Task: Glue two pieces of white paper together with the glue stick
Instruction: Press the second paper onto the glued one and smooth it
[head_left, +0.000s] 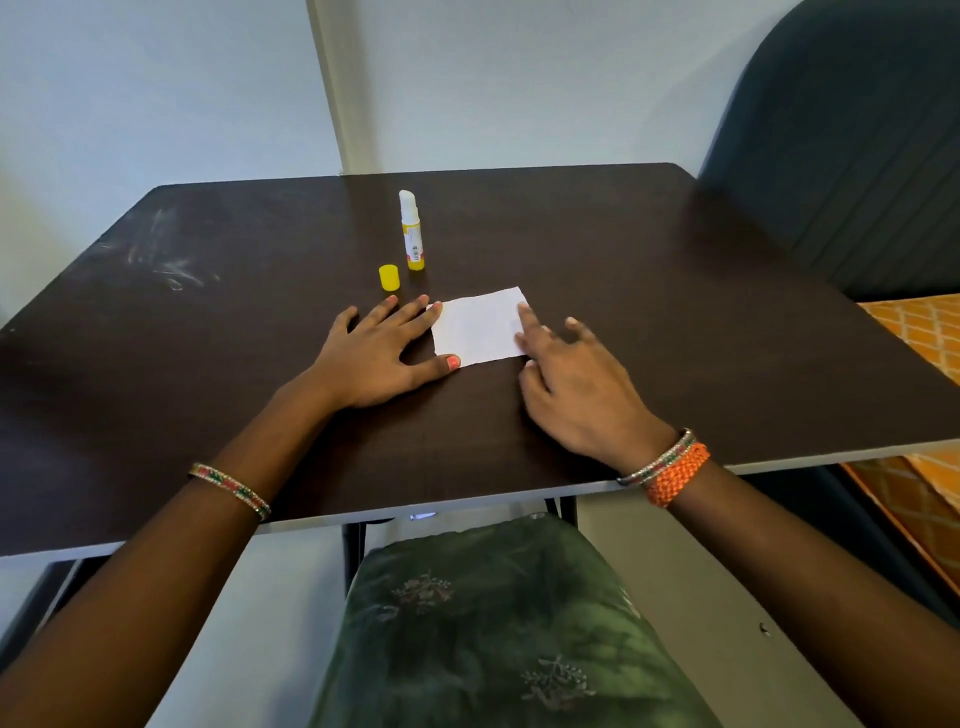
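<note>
A small white paper rectangle (478, 327) lies flat on the dark table (675, 312); I cannot tell whether it is one sheet or two stacked. My left hand (379, 353) lies flat beside it, fingers spread, thumb tip and fingertips touching the paper's left edge. My right hand (576, 384) rests at its right edge, with the index finger pressing on the paper's right side. Behind the paper the glue stick (411, 231) stands upright, uncapped, white glue showing at the top. Its yellow cap (389, 277) stands on the table just left of it.
The table's near edge (415, 506) runs across in front of my lap. A dark chair back (852, 145) rises at the far right, with an orange patterned cloth (919, 332) below it. A pale wall stands behind the table. Scuff marks (166, 265) mark the table's left part.
</note>
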